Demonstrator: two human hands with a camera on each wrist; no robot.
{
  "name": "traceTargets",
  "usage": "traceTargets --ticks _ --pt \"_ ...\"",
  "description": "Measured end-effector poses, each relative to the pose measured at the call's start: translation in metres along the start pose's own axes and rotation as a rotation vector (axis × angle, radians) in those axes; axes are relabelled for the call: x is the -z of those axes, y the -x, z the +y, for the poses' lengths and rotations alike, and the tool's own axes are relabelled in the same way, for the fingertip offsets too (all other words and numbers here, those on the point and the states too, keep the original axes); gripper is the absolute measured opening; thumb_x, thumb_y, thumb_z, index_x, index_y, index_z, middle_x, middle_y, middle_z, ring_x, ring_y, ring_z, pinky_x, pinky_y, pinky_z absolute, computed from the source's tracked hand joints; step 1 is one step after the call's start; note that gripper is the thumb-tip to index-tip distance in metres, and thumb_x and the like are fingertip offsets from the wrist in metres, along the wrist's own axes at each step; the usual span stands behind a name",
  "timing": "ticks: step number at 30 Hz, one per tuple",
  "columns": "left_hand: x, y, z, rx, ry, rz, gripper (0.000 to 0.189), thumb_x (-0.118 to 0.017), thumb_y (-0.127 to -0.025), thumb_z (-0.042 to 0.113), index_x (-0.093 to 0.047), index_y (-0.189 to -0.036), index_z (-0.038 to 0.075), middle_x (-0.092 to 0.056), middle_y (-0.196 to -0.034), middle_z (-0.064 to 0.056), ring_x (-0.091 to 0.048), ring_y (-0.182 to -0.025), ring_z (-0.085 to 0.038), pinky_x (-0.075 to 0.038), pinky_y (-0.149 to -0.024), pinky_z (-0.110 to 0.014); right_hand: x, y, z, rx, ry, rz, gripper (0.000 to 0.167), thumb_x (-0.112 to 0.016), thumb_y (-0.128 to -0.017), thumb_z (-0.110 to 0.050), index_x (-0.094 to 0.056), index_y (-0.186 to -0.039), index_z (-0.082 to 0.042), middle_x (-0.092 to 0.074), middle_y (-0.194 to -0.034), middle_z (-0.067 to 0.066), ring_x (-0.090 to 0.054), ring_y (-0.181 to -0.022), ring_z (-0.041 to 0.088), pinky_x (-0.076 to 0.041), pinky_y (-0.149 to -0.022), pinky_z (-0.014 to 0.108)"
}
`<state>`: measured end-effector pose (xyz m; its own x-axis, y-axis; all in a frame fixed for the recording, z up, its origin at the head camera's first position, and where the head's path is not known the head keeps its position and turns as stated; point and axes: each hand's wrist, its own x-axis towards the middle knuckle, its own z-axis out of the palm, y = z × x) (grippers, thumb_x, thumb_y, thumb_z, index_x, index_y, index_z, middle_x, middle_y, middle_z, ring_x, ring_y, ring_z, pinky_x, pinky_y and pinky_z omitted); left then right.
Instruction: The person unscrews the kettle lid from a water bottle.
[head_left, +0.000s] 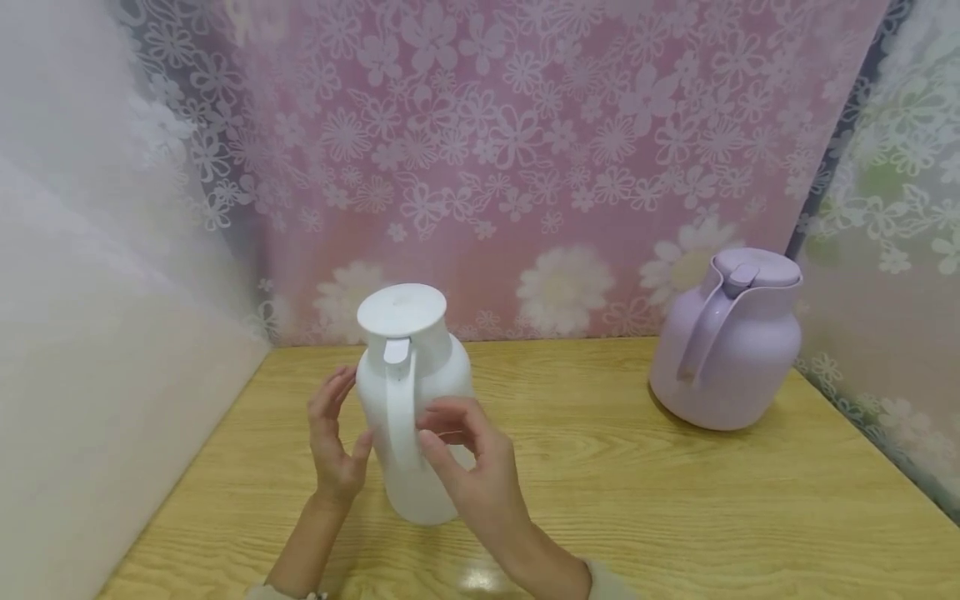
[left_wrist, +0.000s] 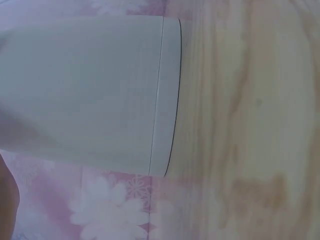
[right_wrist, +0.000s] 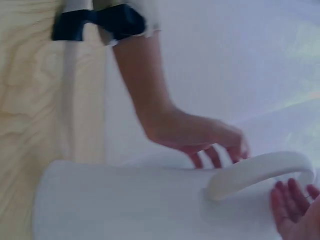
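A white vacuum jug [head_left: 442,375] with a round lid stands upright on the table, its handle turned towards me. My left hand [head_left: 335,437] is at the jug's left side, fingers spread and raised, with the thumb tip at the body. Close at the right of the handle [head_left: 401,408] is my right hand [head_left: 480,467], its thumb and fingers apart and loosely bent. The right wrist view shows these right fingers [right_wrist: 290,200] beside the handle, not wrapped round it. In the left wrist view the jug's lower body [left_wrist: 95,90] and base fill the left part.
A lilac jug [head_left: 731,358] of similar shape stands at the right rear of the wood-grain table [head_left: 600,500]. Behind the table hangs a pink flowered cloth [head_left: 480,167]. A pale wall [head_left: 112,333] closes the left side, and a flowered panel [head_left: 900,250] the right.
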<state>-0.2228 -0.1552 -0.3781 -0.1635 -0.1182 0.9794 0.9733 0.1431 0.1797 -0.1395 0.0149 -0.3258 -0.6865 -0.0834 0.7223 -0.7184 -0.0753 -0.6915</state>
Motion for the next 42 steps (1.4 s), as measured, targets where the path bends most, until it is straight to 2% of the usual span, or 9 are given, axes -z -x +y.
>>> traceTargets --ticks 3,5,9,12,21,24,29,34,42 --pt "0.001 -0.002 0.002 0.008 -0.009 0.011 0.067 -0.06 -0.087 0.03 -0.032 -0.113 -0.025 -0.044 -0.117 -0.032 -0.039 -0.115 -0.037 -0.034 -0.098 -0.043 -0.003 -0.009 -0.01 -0.251 -0.022 -0.106 0.017 -0.055 -0.093 -0.015 -0.058 -0.107 -0.007 -0.064 -0.095 0.005 -0.06 -0.088 0.016 -0.049 -0.077 0.033" --pt "0.002 -0.002 0.001 0.009 -0.015 0.017 0.067 -0.059 -0.088 0.031 -0.031 -0.113 -0.024 -0.044 -0.116 -0.032 -0.039 -0.115 -0.037 -0.034 -0.098 -0.043 -0.004 -0.015 -0.013 -0.366 -0.078 -0.181 0.023 -0.05 -0.096 -0.022 -0.061 -0.105 -0.004 -0.066 -0.093 0.008 -0.062 -0.089 0.017 -0.047 -0.081 0.033" --pt "0.002 0.0 0.0 0.01 -0.021 0.023 0.067 -0.058 -0.088 0.032 -0.03 -0.113 -0.024 -0.041 -0.117 -0.033 -0.04 -0.114 -0.037 -0.034 -0.097 -0.044 -0.007 -0.022 -0.015 -0.454 -0.191 -0.29 0.044 -0.038 -0.1 -0.03 -0.064 -0.101 0.005 -0.068 -0.09 0.015 -0.064 -0.087 0.02 -0.045 -0.085 0.031" --pt "0.003 0.001 -0.001 0.009 -0.023 0.024 0.067 -0.058 -0.089 0.033 -0.03 -0.114 -0.024 -0.038 -0.119 -0.034 -0.043 -0.112 -0.038 -0.035 -0.097 -0.044 -0.008 -0.023 -0.015 -0.495 -0.237 -0.306 0.052 -0.034 -0.1 -0.035 -0.065 -0.101 0.006 -0.067 -0.09 0.016 -0.065 -0.086 0.022 -0.045 -0.086 0.031" --pt "0.01 -0.013 0.0 0.061 -0.063 -0.021 0.07 -0.056 -0.089 0.038 -0.03 -0.114 -0.023 -0.039 -0.128 -0.021 -0.039 -0.119 -0.033 -0.033 -0.099 -0.042 -0.011 -0.025 -0.01 -0.479 -0.273 -0.296 0.051 -0.034 -0.101 -0.033 -0.064 -0.101 0.008 -0.067 -0.088 0.019 -0.066 -0.084 0.025 -0.046 -0.085 0.033" --pt "0.015 -0.027 0.007 0.069 -0.105 -0.051 0.069 -0.055 -0.089 0.039 -0.034 -0.114 -0.022 -0.039 -0.129 -0.025 -0.036 -0.121 -0.036 -0.03 -0.1 -0.043 -0.012 -0.025 -0.009 -0.467 -0.272 -0.288 0.051 -0.035 -0.1 -0.034 -0.065 -0.1 0.008 -0.067 -0.087 0.018 -0.066 -0.083 0.025 -0.045 -0.085 0.033" --pt "0.014 -0.061 0.029 -0.011 -0.223 -0.128 0.066 -0.051 -0.09 0.043 -0.044 -0.114 -0.018 -0.043 -0.123 -0.03 -0.034 -0.122 -0.039 -0.024 -0.102 -0.047 -0.013 -0.025 -0.008 -0.465 -0.275 -0.281 0.051 -0.035 -0.1 -0.035 -0.066 -0.098 0.006 -0.068 -0.085 0.015 -0.066 -0.081 0.024 -0.046 -0.085 0.033" --pt "0.012 -0.091 0.034 -0.055 -0.212 -0.265 0.064 -0.049 -0.091 0.046 -0.048 -0.117 -0.013 -0.043 -0.126 -0.029 -0.036 -0.122 -0.037 -0.026 -0.101 -0.044 -0.012 -0.024 -0.007 -0.468 -0.28 -0.276 0.05 -0.036 -0.1 -0.035 -0.066 -0.097 0.005 -0.068 -0.085 0.015 -0.066 -0.081 0.024 -0.047 -0.083 0.034" --pt "0.006 -0.133 0.028 -0.1 -0.227 -0.555 0.056 -0.047 -0.09 0.048 -0.055 -0.122 0.002 -0.047 -0.13 -0.019 -0.042 -0.119 -0.033 -0.031 -0.097 -0.046 -0.011 -0.024 -0.006 -0.468 -0.273 -0.285 0.05 -0.036 -0.1 -0.035 -0.066 -0.097 0.004 -0.068 -0.086 0.014 -0.066 -0.082 0.024 -0.047 -0.082 0.034"
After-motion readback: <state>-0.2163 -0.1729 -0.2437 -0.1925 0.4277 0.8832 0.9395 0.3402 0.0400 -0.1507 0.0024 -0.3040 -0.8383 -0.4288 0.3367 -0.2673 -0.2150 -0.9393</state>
